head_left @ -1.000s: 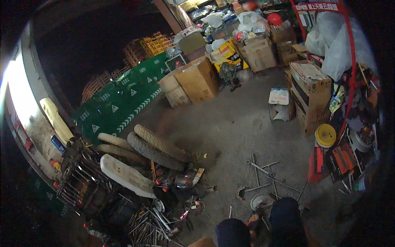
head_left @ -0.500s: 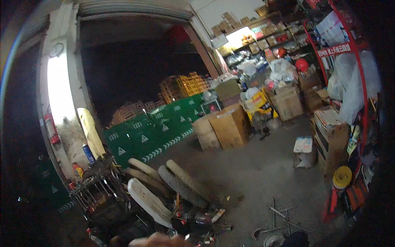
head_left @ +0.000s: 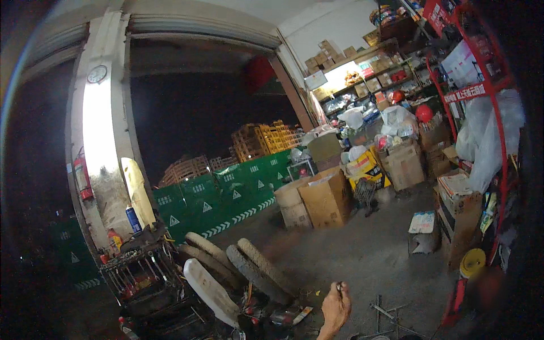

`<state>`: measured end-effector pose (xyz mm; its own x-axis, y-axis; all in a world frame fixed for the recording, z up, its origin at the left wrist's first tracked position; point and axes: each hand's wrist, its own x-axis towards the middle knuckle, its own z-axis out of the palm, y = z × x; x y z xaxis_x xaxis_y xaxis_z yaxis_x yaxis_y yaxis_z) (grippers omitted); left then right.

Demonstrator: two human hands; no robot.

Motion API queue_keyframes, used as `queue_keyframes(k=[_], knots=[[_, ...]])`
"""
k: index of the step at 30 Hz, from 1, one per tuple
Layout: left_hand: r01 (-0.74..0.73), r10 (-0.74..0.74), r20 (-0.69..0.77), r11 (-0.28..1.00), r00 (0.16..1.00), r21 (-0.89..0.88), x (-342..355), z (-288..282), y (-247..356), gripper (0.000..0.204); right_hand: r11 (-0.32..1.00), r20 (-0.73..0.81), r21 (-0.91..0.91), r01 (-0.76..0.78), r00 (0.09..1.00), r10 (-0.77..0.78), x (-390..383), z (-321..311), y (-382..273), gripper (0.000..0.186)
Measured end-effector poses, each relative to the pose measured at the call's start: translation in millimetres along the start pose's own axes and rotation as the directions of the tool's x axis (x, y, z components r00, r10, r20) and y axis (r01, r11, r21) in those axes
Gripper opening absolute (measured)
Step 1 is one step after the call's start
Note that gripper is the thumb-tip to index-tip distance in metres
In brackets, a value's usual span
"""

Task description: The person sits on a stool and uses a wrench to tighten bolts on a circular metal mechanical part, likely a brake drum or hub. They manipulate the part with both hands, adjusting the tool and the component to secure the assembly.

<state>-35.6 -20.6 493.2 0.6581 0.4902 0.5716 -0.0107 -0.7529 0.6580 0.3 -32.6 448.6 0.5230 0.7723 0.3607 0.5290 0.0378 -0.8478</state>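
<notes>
Metal piece [head_left: 339,287], small and thin, perhaps a bolt, pinched at the fingertips of one raised hand [head_left: 335,309], low centre above the concrete floor [head_left: 362,255] | which hand it is cannot be told; the other is out of view | worn tyres [head_left: 249,263] just left | metal rods [head_left: 385,311] on floor to right | cardboard box [head_left: 326,198] well beyond.

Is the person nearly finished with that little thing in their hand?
Hard to say. Nothing looks finished: metal rods lie loose on the floor, and worn tyres lie piled beside a tool rack. In hand: one hand is raised, pinching a small dark piece. Left, probably: that piece is not fitted to anything yet.
</notes>
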Motion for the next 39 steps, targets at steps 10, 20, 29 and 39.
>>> queue_keyframes(k=[10, 20, 29, 39], knots=[[0.098, -0.188, 0.485, 0.974, 0.854, 0.206, -54, 46, -139, 0.042, 0.538, -0.227, -0.149, -0.830, 0.558, 0.798, -284, -53, 268, 0.040], [0.196, -0.200, 0.527, 0.979, 0.826, 0.064, -67, 76, -204, 0.038, 0.156, -0.395, -0.009, -0.988, 0.147, 0.907, -508, -61, 282, 0.041], [0.293, -0.183, 0.462, 0.939, 0.868, -0.179, -66, 50, -177, 0.037, 0.468, -0.624, -0.158, -0.869, 0.456, 0.635, -406, -85, 269, 0.030], [0.381, -0.297, 0.447, 0.918, 0.844, -0.109, -85, 31, -270, 0.047, 0.088, -0.144, -0.214, -0.973, 0.121, 0.982, -621, 13, 284, 0.038]])
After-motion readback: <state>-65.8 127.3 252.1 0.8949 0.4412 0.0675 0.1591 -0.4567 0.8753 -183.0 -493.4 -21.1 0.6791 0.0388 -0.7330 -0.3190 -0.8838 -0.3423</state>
